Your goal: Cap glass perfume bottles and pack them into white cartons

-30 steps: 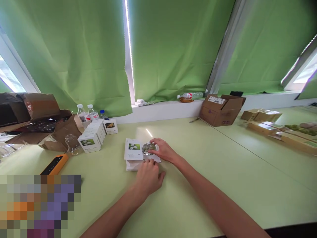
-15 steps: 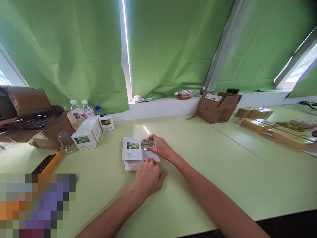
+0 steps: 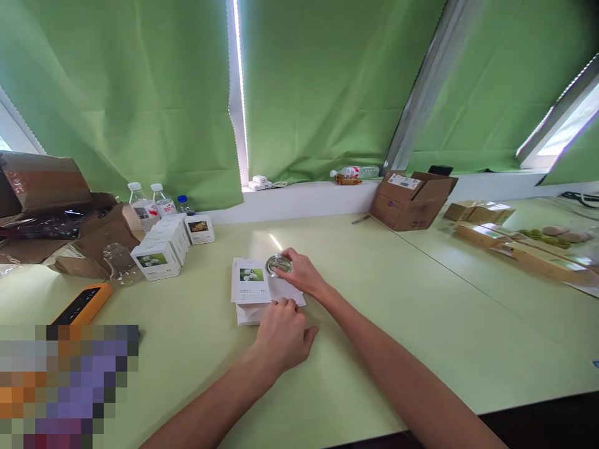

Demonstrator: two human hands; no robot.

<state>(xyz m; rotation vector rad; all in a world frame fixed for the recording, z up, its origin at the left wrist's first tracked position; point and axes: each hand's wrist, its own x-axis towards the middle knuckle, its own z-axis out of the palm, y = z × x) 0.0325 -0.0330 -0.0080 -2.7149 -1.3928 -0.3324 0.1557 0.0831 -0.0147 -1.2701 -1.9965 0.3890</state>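
Note:
On the table in front of me lies a white paper box (image 3: 251,285) with a picture of white flowers; it looks flattish, with a flap at its front. A round, clear container (image 3: 276,267) with a shiny rim stands at its right side. My right hand (image 3: 302,274) grips this container, thumb in front and fingers over the far side. Nearer to me, my left hand (image 3: 283,327) curls its fingers onto the box's front right edge, thumb sticking out to the right. The palm hides what lies beneath it.
Several white boxes (image 3: 156,260) stand in a row at the left, beside plastic bottles (image 3: 143,202) and an opened carton (image 3: 93,243). An orange device (image 3: 84,305) lies nearer. Another carton (image 3: 407,202) stands at the back right, with yellow boxes (image 3: 519,249) further right.
Both hands stay nearly where they were, with the container and the box barely shifted. The view has moved slightly.

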